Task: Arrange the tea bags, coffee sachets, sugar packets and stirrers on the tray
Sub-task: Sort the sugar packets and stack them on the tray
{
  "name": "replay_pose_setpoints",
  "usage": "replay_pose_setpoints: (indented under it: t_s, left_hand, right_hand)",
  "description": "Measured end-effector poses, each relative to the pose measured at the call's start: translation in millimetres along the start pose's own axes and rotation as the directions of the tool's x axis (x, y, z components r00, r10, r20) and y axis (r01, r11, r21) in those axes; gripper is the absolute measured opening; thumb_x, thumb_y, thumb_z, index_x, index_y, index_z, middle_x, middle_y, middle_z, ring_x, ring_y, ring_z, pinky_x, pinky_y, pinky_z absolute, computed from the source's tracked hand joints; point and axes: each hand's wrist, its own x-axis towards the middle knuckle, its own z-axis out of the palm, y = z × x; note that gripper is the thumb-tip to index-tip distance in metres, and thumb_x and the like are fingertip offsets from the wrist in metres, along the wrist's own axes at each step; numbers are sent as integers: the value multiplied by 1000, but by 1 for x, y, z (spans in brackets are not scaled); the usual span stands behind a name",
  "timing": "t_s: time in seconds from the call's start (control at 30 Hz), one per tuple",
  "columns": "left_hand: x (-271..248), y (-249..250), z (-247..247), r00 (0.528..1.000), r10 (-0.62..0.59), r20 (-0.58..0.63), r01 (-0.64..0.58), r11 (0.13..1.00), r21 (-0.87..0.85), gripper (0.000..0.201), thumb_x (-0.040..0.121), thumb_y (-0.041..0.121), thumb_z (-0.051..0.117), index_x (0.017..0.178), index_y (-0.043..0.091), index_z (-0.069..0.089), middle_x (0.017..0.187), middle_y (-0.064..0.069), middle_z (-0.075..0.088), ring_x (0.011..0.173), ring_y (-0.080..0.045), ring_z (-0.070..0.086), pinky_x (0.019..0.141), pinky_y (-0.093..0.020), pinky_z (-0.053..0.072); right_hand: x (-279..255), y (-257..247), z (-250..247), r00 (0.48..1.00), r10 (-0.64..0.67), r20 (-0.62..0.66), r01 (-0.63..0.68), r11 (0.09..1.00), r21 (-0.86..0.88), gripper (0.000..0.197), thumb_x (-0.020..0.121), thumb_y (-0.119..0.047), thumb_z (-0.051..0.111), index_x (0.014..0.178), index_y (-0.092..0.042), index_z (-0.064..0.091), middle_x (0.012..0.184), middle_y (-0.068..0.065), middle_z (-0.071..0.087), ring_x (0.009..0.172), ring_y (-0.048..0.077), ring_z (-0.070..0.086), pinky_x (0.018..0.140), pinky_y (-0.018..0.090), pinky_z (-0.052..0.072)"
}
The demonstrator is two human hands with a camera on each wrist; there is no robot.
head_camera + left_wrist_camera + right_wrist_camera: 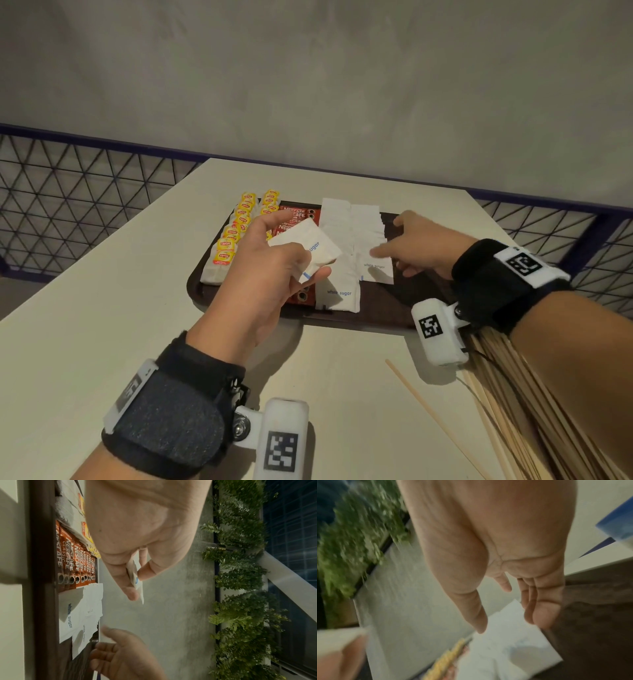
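A dark brown tray [404, 301] lies on the white table. On it run two rows of yellow-tagged tea bags [227, 246], a row of red coffee sachets [73, 562] and two rows of white sugar packets [342, 294]. My left hand [274, 270] hovers above the coffee row and pinches a small stack of sugar packets [308, 246] between thumb and fingers [133, 588]. My right hand [411, 246] is open over the right sugar row [513, 649], fingers loosely spread, holding nothing. Wooden stirrers [534, 411] lie on the table under my right forearm.
One loose stirrer [435, 414] lies apart on the table, left of the pile. The tray's right part [424, 291] is bare. A wire-mesh railing [85, 192] and a grey wall run behind the table; plants [240, 574] show in the left wrist view.
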Motion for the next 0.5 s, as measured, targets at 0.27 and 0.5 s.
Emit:
replay_pose_setpoints:
  t_s: [0.27, 0.5]
  left_hand:
    - [-10, -2, 4, 985, -16, 170, 9, 999, 41, 53, 90, -5, 72, 134, 21, 55, 127, -17, 69, 90, -41, 78, 77, -40, 66]
    - [-13, -8, 10, 978, -74, 194, 54, 993, 106, 39, 93, 2, 70, 129, 16, 64, 122, -16, 74, 97, -31, 77, 69, -33, 64]
  right_hand:
    - [-84, -10, 0, 945, -270, 183, 52, 679, 732, 56, 76, -35, 78, 123, -8, 66, 97, 13, 66, 75, 21, 61, 64, 34, 47]
    - [-88, 12, 31, 966, -259, -14, 168, 583, 795, 16, 92, -1, 67, 107, 3, 70, 95, 21, 70, 63, 17, 54, 53, 25, 50]
